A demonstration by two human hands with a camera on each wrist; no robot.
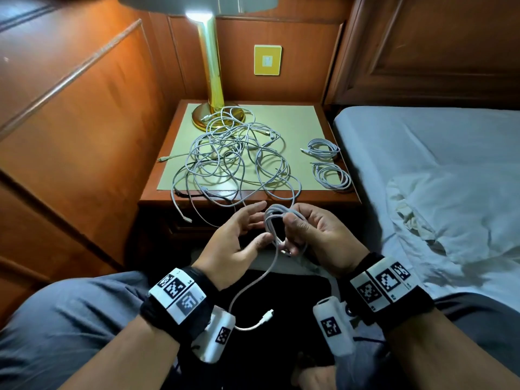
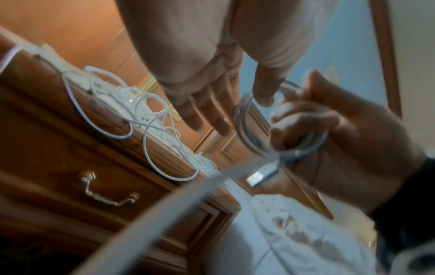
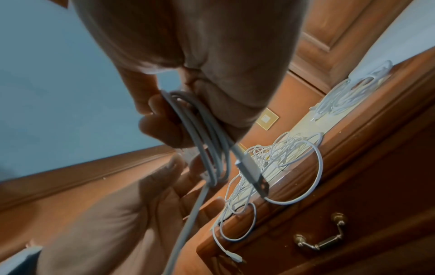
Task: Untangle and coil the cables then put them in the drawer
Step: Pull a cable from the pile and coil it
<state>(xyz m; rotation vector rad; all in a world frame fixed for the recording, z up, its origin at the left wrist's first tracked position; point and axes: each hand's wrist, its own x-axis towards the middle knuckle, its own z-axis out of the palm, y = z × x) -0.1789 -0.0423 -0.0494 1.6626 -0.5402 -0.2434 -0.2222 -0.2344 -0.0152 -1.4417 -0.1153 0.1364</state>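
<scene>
Wood panelling [image 1: 84, 114] covers the walls to the left of and behind the nightstand [image 1: 247, 153], and a bed [image 1: 439, 170] with a pale sheet runs along its right side, touching it. The nightstand top carries a pale mat [image 1: 298, 122], with a brass lamp [image 1: 211, 80] at the back left corner. A big tangle of white cables [image 1: 233, 161] fills the middle of the mat, several loops spilling over the front edge above the closed drawer [image 2: 77, 174] and its metal handle [image 2: 108, 193]. Two coiled cables [image 1: 327, 161] lie near the right edge. In front of the nightstand, above the lap, the right hand [image 1: 318, 235] grips a half-wound cable [image 1: 274, 220], fingers curled round its loops, while the left hand [image 1: 239, 240] hovers beside it with fingers straight, and the loose end [image 1: 267, 316] dangles between the wrists.
</scene>
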